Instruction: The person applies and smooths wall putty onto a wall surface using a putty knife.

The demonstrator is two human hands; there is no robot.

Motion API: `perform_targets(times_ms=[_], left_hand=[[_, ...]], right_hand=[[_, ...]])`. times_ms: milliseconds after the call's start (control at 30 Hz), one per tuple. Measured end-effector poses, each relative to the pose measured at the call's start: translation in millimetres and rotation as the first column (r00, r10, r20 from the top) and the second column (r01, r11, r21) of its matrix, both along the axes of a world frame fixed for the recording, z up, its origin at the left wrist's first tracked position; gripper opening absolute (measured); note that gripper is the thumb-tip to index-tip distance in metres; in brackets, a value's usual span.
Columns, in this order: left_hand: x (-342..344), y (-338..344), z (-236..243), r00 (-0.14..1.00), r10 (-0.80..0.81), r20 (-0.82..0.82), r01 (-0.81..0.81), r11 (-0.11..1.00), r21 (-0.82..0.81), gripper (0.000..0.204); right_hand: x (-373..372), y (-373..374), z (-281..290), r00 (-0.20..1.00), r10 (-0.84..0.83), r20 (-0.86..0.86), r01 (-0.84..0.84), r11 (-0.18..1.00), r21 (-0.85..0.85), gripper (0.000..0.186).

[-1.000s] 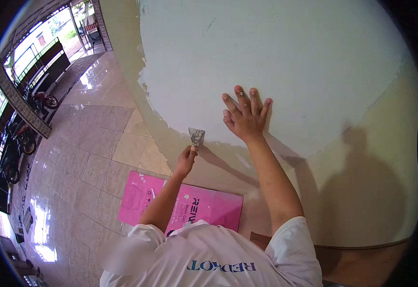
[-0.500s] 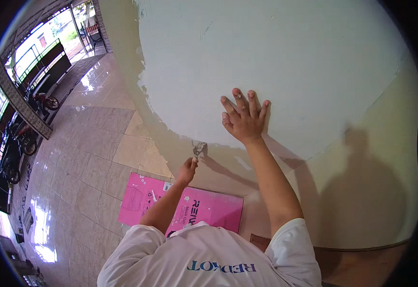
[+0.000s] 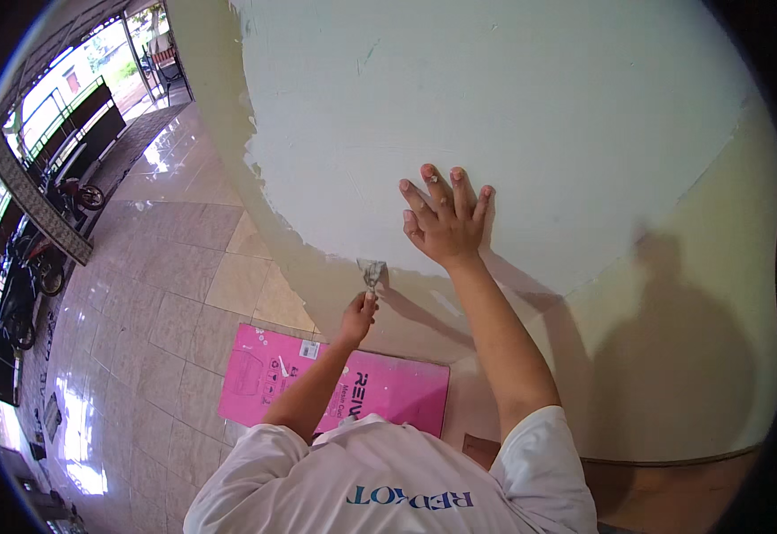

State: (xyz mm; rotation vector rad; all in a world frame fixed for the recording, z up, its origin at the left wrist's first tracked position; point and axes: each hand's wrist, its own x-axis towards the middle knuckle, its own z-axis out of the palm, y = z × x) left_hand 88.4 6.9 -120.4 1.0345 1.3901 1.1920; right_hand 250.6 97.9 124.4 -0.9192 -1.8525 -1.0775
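My left hand (image 3: pixel 359 319) is closed around the handle of a putty knife (image 3: pixel 372 271), its smeared blade at the lower edge of a whitish coated patch (image 3: pixel 335 133) on the wall. Higher and to the right, my right hand (image 3: pixel 449 222) lies on the patch with its fingers spread. White specks stick to its fingers. Along the left and bottom, the patch ends in a ragged edge against the beige wall (image 3: pixel 317 289).
A flattened pink cardboard box (image 3: pixel 397 392) lies on the tiled floor (image 3: pixel 157 303) below my left arm. Motorcycles (image 3: pixel 37 258) stand at the far left by a pillar (image 3: pixel 37 196) and a dark gate (image 3: pixel 95 120). My shadow (image 3: pixel 673 347) falls on the wall at right.
My left hand has shifted slightly right along the patch's lower edge, and the putty knife's blade now shows broader. The right hand stays spread on the wall. The view has moved a little.
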Motion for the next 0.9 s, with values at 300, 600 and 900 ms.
perform_targets(times_ms=[300, 600, 900], left_hand=[[4, -12, 17, 0.999, 0.014, -0.034, -0.016, 0.998, -0.067, 0.047], [-11, -3, 11, 0.999, 0.032, -0.008, -0.031, 0.998, 0.051, 0.048], [-20, 17, 80, 1.0, -0.016, 0.016, 0.014, 0.987, 0.161, 0.048]], right_hand=[[0, 0, -2, 1.0, -0.003, -0.024, 0.003, 1.0, 0.018, 0.054], [-2, 0, 3, 1.0, 0.005, 0.002, -0.005, 0.999, 0.032, 0.047], [-2, 0, 1, 1.0, 0.0, -0.018, 0.0, 1.0, 0.022, 0.054]])
